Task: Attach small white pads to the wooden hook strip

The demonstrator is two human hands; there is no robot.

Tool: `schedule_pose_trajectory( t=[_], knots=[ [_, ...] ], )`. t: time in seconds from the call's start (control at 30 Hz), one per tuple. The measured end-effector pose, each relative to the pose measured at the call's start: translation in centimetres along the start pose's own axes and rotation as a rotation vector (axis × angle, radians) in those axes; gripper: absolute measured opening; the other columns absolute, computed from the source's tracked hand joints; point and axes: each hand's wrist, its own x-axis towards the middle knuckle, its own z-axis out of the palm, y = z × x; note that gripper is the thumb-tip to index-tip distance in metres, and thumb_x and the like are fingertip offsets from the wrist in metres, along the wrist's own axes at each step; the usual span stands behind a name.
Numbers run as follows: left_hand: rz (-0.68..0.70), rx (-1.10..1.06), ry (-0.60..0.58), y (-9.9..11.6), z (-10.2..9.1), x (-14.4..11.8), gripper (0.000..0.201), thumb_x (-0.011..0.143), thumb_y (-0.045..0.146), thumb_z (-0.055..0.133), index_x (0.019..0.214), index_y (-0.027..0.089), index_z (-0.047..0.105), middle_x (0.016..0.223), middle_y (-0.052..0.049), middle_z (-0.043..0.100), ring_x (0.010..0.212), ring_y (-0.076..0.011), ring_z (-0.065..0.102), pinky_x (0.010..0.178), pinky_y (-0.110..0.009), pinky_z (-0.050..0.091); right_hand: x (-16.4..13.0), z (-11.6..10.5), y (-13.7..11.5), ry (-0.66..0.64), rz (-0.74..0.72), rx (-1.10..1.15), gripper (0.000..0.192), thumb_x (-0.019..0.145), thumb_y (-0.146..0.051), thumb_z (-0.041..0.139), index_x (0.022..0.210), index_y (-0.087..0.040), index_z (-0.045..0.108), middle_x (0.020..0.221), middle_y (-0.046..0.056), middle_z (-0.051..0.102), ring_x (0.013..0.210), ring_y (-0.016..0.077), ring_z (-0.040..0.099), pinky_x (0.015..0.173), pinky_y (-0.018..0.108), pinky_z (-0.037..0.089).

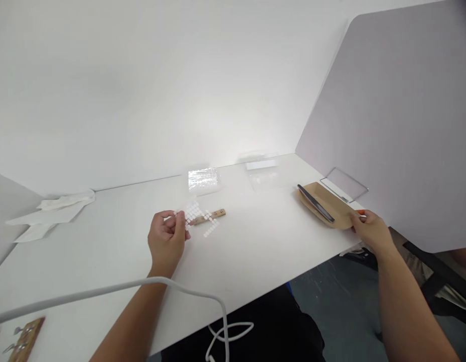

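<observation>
Head view: left hand (167,240) pinching unlabelled dot sheet (197,217), no legible writing.

On the white bench (255,246), the left hand (167,241) pinches a clear sheet of small round white stickers (197,217) in its grip, the sheet lying over a short wooden strip (217,214). At the right edge, the right hand (371,232) closes its grip on the near end of a brown cardboard tray (327,203) with a dark flat tool (315,202) lying in it. White cloths (52,211) lie far left; a white cable (104,290) crosses the near side.
</observation>
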Motion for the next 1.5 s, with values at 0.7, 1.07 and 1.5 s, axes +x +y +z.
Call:
schedule_pose_trajectory(
  t=[0.7, 1.07, 1.5],
  knots=[
    [-0.197, -0.254, -0.400, -1.0, 1.2, -1.7, 0.049, 0.084, 0.046, 0.085, 0.107, 0.027, 0.046, 0.065, 0.010, 0.060, 0.051, -0.0102, 0.055, 0.044, -0.020, 0.050, -12.9, 9.4, -26.2, -0.747, -0.738, 0.546, 0.036, 0.105, -0.051, 0.050, 0.112, -0.025, 0.075, 0.101, 0.004, 0.079, 0.082, 0.0177, 0.073, 0.076, 0.032, 0.054],
    [-0.133, -0.056, -0.301, -0.9, 1.3, -2.7, 0.037, 0.093, 0.049, 0.075, 0.087, 0.022, 0.050, 0.063, 0.007, 0.060, 0.046, -0.0102, 0.063, 0.047, -0.020, 0.049, -15.6, 12.8, -24.9, -1.283, -0.575, 0.807, 0.036, 0.092, -0.050, 0.078, 0.111, -0.021, 0.069, 0.091, 0.003, 0.069, 0.082, 0.0169, 0.069, 0.056, 0.023, 0.047],
    [0.095, 0.060, -0.436, 0.1, 0.7, -3.1, 0.029, 0.093, 0.038, 0.074, 0.115, 0.025, 0.061, 0.112, -0.004, 0.070, 0.064, -0.0100, 0.067, 0.054, -0.024, 0.057, -15.9, 12.9, -25.0, -1.106, -0.414, 1.003, 0.036, 0.084, -0.049, 0.086, 0.096, -0.020, 0.067, 0.082, 0.001, 0.066, 0.071, 0.0132, 0.059, 0.058, 0.025, 0.042]
  ],
)
